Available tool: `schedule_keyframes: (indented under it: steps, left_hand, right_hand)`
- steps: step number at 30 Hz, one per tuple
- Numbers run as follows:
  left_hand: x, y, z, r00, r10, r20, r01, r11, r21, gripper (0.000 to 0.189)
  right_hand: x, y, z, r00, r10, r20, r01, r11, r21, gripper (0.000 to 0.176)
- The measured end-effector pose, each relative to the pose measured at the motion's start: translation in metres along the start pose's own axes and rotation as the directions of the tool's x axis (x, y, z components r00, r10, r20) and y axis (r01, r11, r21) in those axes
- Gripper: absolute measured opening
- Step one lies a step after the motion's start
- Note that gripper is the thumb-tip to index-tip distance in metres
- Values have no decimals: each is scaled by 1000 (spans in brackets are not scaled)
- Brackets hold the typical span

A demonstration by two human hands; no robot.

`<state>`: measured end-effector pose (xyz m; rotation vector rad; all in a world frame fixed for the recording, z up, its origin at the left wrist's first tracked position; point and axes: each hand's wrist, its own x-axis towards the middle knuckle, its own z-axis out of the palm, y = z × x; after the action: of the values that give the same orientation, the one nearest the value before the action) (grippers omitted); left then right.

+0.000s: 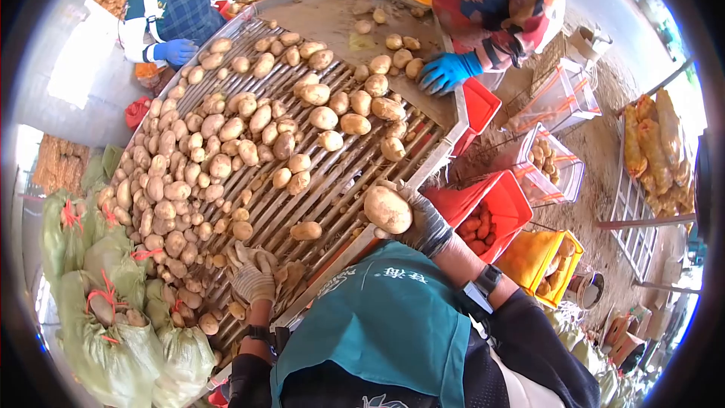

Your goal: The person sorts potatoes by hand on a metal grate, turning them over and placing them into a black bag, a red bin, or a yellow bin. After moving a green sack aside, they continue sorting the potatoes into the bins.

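Note:
Many potatoes [177,190] lie on a slatted metal sorting table [343,200], packed densely on its left half and scattered toward the right. My right hand [423,221], in a dirty grey glove, grips a large potato [388,209] above the table's near right edge. Lower on the slats is my left hand [253,276], in a striped glove, its fingers bent down among small potatoes; whether it holds one is hidden. A single potato [306,230] sits on the slats between my two hands.
Across the table a co-worker's blue glove [442,74] rests by potatoes; another person [185,11] stands at the far left. Right of the table are a red crate [510,200], a yellow crate [555,264] and clear bins [544,160]. Filled green sacks [113,340] crowd the lower left.

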<state>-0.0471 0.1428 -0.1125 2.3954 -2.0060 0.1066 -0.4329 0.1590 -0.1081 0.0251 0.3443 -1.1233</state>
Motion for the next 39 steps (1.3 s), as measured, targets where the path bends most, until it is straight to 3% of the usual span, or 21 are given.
schedule_keyframes:
  steps: [3,10,11,14,15,18,19,20,21,22,23,24,25,29,30,32,34,35,36,38,39]
  left_hand:
    - [0,-2,1,999,38,-23,-38,999,30,66]
    - [-2,-6,3,998,45,-38,-45,999,6,66]
    - [-1,-7,3,998,48,-29,-49,999,-18,66]
    - [-8,-15,2,983,92,-159,-117,981,-154,66]
    - [-10,-19,16,954,52,-297,-168,909,-381,67]
    - [-31,-3,12,954,59,-294,-197,861,-469,66]
    - [-36,8,-7,955,103,-277,-247,795,-554,63]
    - [-35,14,-9,953,136,-272,-295,626,-722,63]
    - [-36,24,-17,981,183,-65,-119,304,-945,58]
    - [-40,34,-31,918,324,228,318,-263,-911,53]
    - [-42,39,-49,813,489,318,568,-540,-621,49]
    - [-45,41,-60,756,568,326,655,-644,-395,45]
    - [-50,38,-58,736,585,341,677,-653,-340,54]
    - [-88,0,-63,891,373,260,442,-845,-301,56]
    - [-104,-13,-59,907,333,259,403,-864,-301,56]
    - [-144,-48,-60,864,318,391,382,-919,-97,59]
    - [-182,-71,-55,903,174,394,239,-963,-123,60]
    - [-205,-80,-52,914,66,400,133,-981,-144,61]
    - [-229,-90,-47,912,41,408,107,-985,-139,61]
    - [-274,-111,-43,886,-180,428,-93,-972,-217,63]
    - [-293,-122,-49,807,-312,502,-152,-930,-334,59]
  right_hand:
    - [9,5,4,998,14,-61,-3,985,170,38]
    - [8,14,8,985,-91,-144,114,980,162,43]
    - [4,13,7,996,-78,-48,87,974,209,50]
    - [-3,18,12,992,-80,-95,92,988,121,58]
    - [-5,19,11,991,-78,-107,85,994,67,64]
    - [-4,25,7,994,-85,-72,74,987,-146,73]
    - [0,28,15,992,-122,-9,102,863,-494,77]
    - [3,31,24,986,-158,54,142,620,-771,82]
    - [9,35,35,983,-151,106,174,566,-806,78]
    - [19,45,50,990,-76,119,137,721,-679,76]
    - [28,55,67,992,12,123,55,849,-525,74]
    - [33,66,83,984,87,155,7,852,-523,72]
    - [36,78,100,971,142,190,-15,835,-550,71]
    - [47,111,139,877,361,316,-29,697,-716,77]
    - [61,106,124,832,360,422,150,586,-796,76]
    - [79,91,96,956,251,152,10,490,-872,61]
    - [112,59,17,994,-35,-102,-94,186,-978,52]
    - [122,40,-21,998,-5,69,64,-300,-952,48]
    - [122,39,-29,972,100,215,222,-700,-679,45]
    - [96,53,-23,976,57,208,177,-764,-621,42]
    - [83,64,-14,977,-12,211,111,-819,-564,40]
